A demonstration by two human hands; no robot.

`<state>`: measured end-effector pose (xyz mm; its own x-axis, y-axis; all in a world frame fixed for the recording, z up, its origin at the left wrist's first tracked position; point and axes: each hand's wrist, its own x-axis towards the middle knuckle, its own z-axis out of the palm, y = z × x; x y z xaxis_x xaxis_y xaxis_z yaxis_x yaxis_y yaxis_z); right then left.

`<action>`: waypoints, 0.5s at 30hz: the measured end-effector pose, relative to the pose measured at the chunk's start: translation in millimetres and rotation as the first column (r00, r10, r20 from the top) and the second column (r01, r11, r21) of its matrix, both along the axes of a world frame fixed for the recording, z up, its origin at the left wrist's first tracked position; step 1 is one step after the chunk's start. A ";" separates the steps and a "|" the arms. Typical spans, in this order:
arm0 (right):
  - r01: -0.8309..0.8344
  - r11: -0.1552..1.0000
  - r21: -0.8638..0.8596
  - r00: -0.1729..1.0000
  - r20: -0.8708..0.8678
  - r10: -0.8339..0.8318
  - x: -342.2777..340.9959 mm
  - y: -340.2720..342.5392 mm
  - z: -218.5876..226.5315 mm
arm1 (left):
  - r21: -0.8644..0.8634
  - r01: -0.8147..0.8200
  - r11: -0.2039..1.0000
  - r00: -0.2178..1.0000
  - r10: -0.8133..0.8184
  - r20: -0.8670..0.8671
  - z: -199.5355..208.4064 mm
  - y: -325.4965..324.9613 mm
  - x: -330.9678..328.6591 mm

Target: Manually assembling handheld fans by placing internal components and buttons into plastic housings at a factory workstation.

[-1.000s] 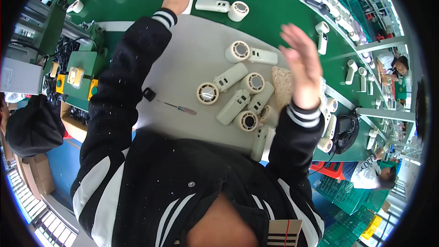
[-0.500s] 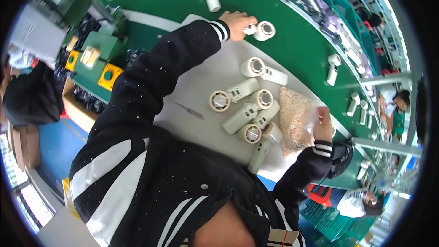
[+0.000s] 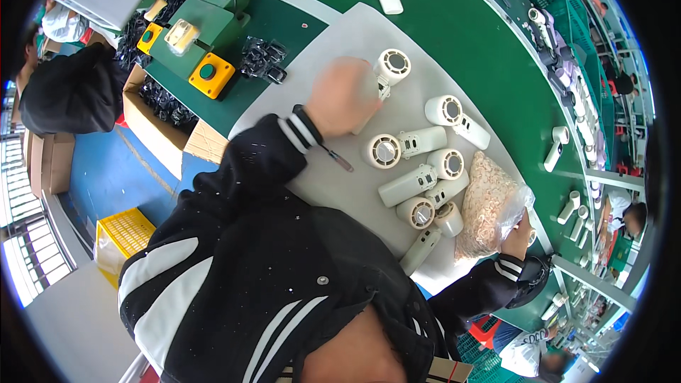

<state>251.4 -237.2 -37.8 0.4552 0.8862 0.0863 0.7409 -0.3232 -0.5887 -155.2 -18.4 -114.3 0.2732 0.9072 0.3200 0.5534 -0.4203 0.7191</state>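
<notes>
A hand could pass over the green tabletop (image 3: 489, 74), but white fans (image 3: 408, 186) (plus a bag (image 3: 486, 206)) crowd the gray mat (image 3: 333, 195).

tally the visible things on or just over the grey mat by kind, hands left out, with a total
White handheld fans: 6, counting the one in the left hand
Bag of small parts: 1
Screwdriver: 1
Total: 8

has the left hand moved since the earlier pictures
Yes: against the grey mat, the left hand has come inward, from over the green belt past the far edge to over the mat.
</notes>
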 end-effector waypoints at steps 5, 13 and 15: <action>0.070 0.989 -0.132 0.997 0.026 -0.067 35.6 -16.2 -8.7 | 0.083 -0.139 0.987 0.819 0.162 -0.551 39.9 48.8 -93.3; 0.114 0.988 -0.101 0.992 -0.040 -0.118 5.0 -4.9 0.3 | -0.097 -0.221 0.970 0.629 0.066 -0.775 45.6 65.9 -143.1; 0.098 0.995 0.011 0.994 -0.052 -0.098 12.9 -7.6 -3.4 | -0.119 -0.168 0.979 0.694 0.031 -0.719 43.7 68.5 -144.4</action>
<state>264.3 -244.8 -41.2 0.5438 0.8361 0.0724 0.6749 -0.3844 -0.6299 -299.7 50.1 -70.6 0.2612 0.9615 -0.0857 0.9581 -0.2474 0.1442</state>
